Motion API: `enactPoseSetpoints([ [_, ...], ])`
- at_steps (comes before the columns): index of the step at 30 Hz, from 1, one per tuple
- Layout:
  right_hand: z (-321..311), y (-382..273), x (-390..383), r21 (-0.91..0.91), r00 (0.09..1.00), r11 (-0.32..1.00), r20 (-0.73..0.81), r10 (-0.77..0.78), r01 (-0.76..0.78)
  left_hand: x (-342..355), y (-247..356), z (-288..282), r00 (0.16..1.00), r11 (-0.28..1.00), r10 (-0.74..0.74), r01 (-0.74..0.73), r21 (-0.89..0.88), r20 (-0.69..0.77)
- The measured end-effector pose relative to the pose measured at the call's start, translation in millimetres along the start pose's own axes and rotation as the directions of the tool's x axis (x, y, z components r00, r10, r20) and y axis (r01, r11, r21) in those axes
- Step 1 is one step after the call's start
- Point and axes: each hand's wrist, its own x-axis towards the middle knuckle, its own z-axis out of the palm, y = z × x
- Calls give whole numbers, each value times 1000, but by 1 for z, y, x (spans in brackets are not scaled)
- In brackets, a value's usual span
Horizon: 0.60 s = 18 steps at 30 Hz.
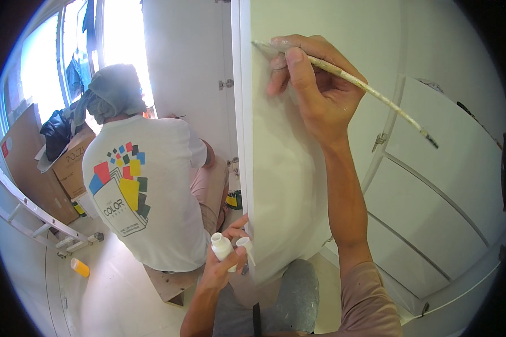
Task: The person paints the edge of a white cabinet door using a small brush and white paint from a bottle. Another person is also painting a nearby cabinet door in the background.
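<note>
My right hand (306, 84) is raised high against a white cabinet door (281, 168) and grips a thin paint-stained brush (376, 95). The brush tip touches the door's upper left part, and its handle points down to the right. Low in the view, my left hand (222, 264) holds a small white bottle (222, 247) by the door's lower edge; its fingers also touch a small white cap (243, 242) beside the bottle.
Another person (146, 191) in a white printed shirt and grey head cover crouches at the left, facing away. A ladder (34, 216), cardboard boxes (67, 165) and a yellow tube (80, 267) lie on the floor. White drawer fronts (433, 185) stand at the right.
</note>
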Motion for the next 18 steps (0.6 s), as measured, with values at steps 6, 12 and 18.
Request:
enactPoseSetpoints([
  [6, 4, 2, -1, 13, 998, 1000, -66, -13, 14, 1, -2, -1, 1000, 1000, -3, 3, -8, 8],
  [12, 2, 0, 9, 55, 999, 998, -35, -23, 25, 1, 0, -1, 1000, 1000, -12, 12, -10, -4],
  [18, 0, 8, 24, 45, 999, 998, -39, -35, 37, 2, 1, -1, 1000, 999, -22, 23, -49, 18],
])
